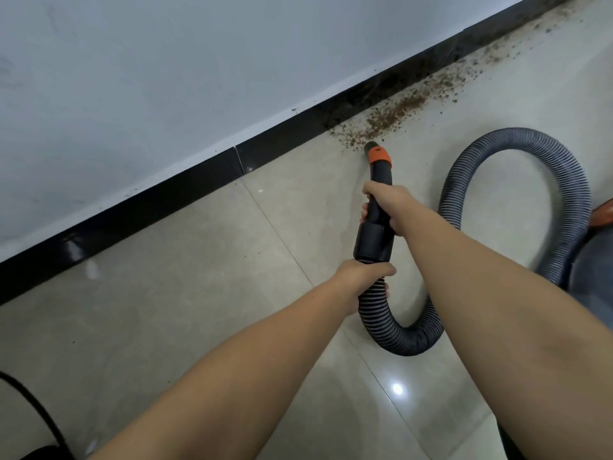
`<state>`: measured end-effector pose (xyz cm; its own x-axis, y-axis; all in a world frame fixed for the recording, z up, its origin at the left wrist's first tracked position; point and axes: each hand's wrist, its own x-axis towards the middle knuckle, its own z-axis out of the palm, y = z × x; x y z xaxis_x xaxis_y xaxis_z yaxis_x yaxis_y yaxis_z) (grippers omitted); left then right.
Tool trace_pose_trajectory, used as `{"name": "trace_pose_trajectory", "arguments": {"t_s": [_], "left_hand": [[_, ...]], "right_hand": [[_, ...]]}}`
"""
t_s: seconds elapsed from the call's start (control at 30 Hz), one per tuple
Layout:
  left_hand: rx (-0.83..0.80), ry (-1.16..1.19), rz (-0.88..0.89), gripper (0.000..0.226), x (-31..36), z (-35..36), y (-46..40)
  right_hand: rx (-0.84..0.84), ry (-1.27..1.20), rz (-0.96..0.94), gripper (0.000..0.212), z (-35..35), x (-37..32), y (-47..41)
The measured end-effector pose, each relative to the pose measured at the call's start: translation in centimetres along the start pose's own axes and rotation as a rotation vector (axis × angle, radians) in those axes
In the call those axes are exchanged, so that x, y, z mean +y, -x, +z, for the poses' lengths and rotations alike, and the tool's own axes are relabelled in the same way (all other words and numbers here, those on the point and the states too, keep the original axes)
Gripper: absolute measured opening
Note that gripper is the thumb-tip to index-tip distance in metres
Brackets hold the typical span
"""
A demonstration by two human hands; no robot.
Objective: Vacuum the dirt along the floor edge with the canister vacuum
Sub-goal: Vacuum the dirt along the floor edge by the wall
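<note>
Hands (386, 207) grasp hose (517, 194) nozzle (376, 152) touching dirt (391, 117) beside skirting (159, 200).

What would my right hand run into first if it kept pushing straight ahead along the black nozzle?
Likely the brown dirt on the beige tiled floor, where the orange-collared nozzle tip sits. Beyond it is the black baseboard. The right hand itself meets nothing sooner.

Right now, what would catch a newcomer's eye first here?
The brown dirt strewn along the black baseboard, thickest at upper right. Then the black nozzle with its orange collar touching the pile's near end, gripped by the right hand, while the left hand holds the ribbed hose looping right.
</note>
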<state>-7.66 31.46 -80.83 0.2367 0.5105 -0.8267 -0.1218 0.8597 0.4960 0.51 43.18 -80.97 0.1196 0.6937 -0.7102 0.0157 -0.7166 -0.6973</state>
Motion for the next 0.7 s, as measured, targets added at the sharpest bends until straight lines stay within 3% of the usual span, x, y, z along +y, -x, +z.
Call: {"name": "trace_pose_trajectory", "arguments": {"t_s": [0.17,0.43,0.53,0.7], "left_hand": [[0.025,-0.031,-0.029,0.014,-0.2,0.4,1.5],[0.03,-0.27,-0.151,0.014,2.0,2.9,8.8],[0.025,-0.312,-0.109,0.016,3.2,2.5,10.5],[-0.027,-0.317,-0.017,0.013,6.6,0.9,10.3]], "right_hand": [[-0.065,0.004,0.02,0.012,0.1,0.4,0.9],[-0.171,-0.052,0.133,0.019,-2.2,-0.5,5.8],[-0.206,-0.036,0.103,0.021,-1.7,-2.9,7.8],[-0.129,-0.024,0.076,0.033,-0.1,-7.0,7.7]]}}
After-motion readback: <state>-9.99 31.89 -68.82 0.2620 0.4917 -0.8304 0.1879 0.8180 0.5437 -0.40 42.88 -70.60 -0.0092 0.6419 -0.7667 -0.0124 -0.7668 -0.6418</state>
